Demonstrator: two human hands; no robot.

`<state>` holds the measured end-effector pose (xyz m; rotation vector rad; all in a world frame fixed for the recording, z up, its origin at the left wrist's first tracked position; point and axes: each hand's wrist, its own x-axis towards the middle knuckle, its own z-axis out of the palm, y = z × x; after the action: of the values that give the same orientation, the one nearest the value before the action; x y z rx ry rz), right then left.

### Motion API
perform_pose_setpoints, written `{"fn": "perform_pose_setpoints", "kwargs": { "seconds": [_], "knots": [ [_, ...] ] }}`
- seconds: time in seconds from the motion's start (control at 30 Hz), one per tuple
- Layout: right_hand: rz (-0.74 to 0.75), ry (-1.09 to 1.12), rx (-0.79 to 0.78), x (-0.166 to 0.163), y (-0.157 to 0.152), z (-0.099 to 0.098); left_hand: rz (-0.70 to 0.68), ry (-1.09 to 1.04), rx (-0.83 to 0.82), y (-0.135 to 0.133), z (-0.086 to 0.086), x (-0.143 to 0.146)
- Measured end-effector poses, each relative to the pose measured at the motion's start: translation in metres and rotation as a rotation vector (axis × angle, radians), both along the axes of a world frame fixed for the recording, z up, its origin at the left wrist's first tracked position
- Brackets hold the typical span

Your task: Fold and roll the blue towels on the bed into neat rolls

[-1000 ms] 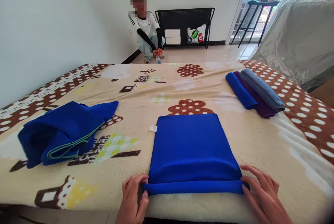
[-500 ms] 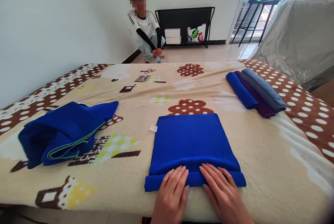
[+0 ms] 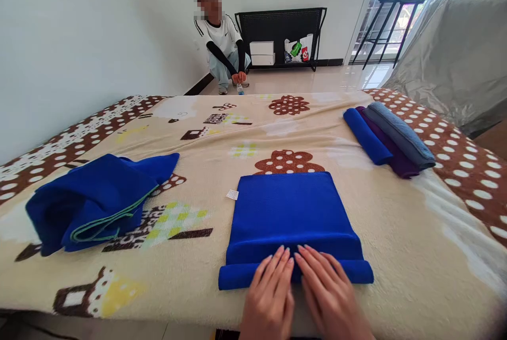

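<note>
A blue towel (image 3: 291,205) lies flat in front of me, its near edge rolled into a thick tube and a white tag (image 3: 232,194) sticking out on its left side. My left hand (image 3: 271,290) rests on the rolled edge just left of the middle, fingers stretched out and palm down. Close beside it, my right hand (image 3: 327,290) lies on the same roll, its fingers also extended. Both sets of fingertips reach past the roll onto the unrolled cloth, which bulges slightly there.
A crumpled blue cloth (image 3: 95,200) with green edging lies at left. Rolled towels in blue (image 3: 368,137), purple (image 3: 390,144) and grey-blue (image 3: 400,134) sit at right on the patterned blanket (image 3: 198,171). Beyond the bed, a person (image 3: 222,39) squats beside a black rack (image 3: 281,26).
My hands have slid closer together along the roll, the left one moving right and the right one slightly left. The towel has barely shifted.
</note>
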<state>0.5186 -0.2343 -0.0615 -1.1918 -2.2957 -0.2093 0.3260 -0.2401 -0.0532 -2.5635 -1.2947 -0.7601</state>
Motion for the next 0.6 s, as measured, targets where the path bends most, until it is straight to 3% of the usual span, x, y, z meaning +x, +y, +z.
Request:
{"fn": "perform_pose_setpoints", "kwargs": {
  "seconds": [0.1,0.23,0.37,0.6],
  "knots": [
    [-0.027,-0.077,-0.026,-0.003,0.007,-0.002,0.059,0.093,-0.013,0.006,-0.006,-0.002],
    [-0.171,-0.076,-0.052,0.046,0.004,-0.016,0.179,0.116,-0.031,0.004,-0.013,-0.052],
    [-0.246,-0.062,-0.109,0.092,-0.007,-0.028,0.193,0.080,-0.091,-0.005,-0.014,-0.096],
    [-0.314,0.056,-0.106,0.099,-0.014,-0.029,0.227,-0.013,-0.166,-0.013,-0.006,-0.106]
  ]
}}
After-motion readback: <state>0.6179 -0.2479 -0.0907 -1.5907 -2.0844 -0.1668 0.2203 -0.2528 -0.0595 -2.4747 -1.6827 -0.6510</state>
